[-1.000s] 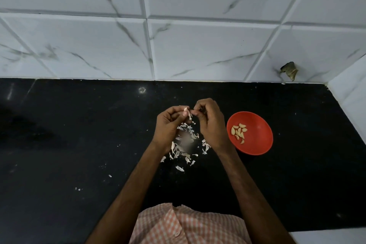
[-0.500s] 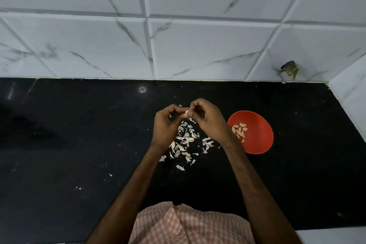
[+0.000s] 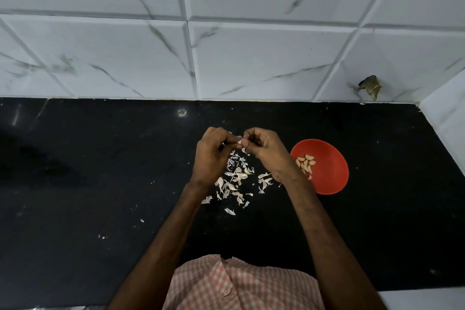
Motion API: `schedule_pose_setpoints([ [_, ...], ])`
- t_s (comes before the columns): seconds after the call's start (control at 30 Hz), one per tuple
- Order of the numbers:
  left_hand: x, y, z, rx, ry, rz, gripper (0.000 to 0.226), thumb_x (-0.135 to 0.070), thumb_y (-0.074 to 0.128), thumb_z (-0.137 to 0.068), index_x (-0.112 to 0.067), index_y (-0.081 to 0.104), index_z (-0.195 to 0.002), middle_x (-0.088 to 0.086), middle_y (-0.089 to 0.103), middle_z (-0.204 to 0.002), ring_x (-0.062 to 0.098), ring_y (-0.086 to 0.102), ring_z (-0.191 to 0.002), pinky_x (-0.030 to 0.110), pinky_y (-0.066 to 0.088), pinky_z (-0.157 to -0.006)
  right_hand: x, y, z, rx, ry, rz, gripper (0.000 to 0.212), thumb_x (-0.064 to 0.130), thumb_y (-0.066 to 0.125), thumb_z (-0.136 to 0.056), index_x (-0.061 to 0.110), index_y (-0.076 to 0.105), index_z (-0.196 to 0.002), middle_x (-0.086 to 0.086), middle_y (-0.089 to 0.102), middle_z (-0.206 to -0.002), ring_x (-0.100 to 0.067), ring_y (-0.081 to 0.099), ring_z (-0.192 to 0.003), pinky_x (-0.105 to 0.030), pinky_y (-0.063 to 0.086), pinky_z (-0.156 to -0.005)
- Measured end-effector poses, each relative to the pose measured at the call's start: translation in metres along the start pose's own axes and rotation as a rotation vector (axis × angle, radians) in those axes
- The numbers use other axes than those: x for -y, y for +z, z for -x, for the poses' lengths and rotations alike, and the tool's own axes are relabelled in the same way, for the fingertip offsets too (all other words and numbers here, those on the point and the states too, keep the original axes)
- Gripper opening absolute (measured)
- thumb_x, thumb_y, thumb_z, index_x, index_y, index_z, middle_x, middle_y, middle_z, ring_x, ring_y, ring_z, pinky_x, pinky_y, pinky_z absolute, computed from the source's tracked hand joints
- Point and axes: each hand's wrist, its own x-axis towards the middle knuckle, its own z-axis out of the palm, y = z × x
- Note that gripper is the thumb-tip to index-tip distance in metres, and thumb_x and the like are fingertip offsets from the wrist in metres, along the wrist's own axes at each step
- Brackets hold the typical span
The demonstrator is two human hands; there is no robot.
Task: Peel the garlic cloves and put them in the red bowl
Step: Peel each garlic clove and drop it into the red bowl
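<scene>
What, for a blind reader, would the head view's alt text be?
A left hand and right hand pinch one garlic clove above a black counter littered with garlic skins. A red bowl with peeled cloves sits to their right.

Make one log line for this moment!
step: peeling | left hand: pinches garlic clove | right hand: pinches it too | red bowl: holds peeled cloves

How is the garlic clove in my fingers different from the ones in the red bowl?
The held clove is single, pinched between left hand and right hand above the counter; the bowl cloves are several, loose in the red bowl. The held clove is mostly hidden by fingers; the bowl cloves show fully, bare. Both pale.
</scene>
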Motion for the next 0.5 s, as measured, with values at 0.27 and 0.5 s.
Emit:
schedule_pose_setpoints([
  [0.27, 0.0011, -0.0001, 0.0028, 0.018, 0.001, -0.030, 0.010, -0.008, 0.080, -0.083, -0.012, 0.071, -0.082, -0.013, 0.060, -0.076, 0.009, 0.054, -0.078, 0.020, 0.046, -0.066, -0.0040, 0.0049, -0.0007, -0.017, -0.027, 0.023, 0.021, -0.004, 0.061, -0.095, 0.014, 0.059, -0.084, -0.004, 0.065, -0.083, -0.003, 0.062, -0.076, -0.017, 0.050, -0.070],
  [0.5, -0.0027, 0.0021, 0.0008, -0.057, -0.154, 0.119, 0.021, -0.013, 0.085, -0.077, -0.025, 0.073, -0.089, -0.017, 0.067, -0.085, 0.012, 0.058, -0.079, 0.027, 0.052, -0.070, -0.0051, 0.0071, -0.0029, -0.079, -0.090, 0.137, 0.021, 0.003, 0.059, -0.098, 0.022, 0.059, -0.089, 0.006, 0.059, -0.085, 0.003, 0.054, -0.075, -0.015, 0.045, -0.069],
])
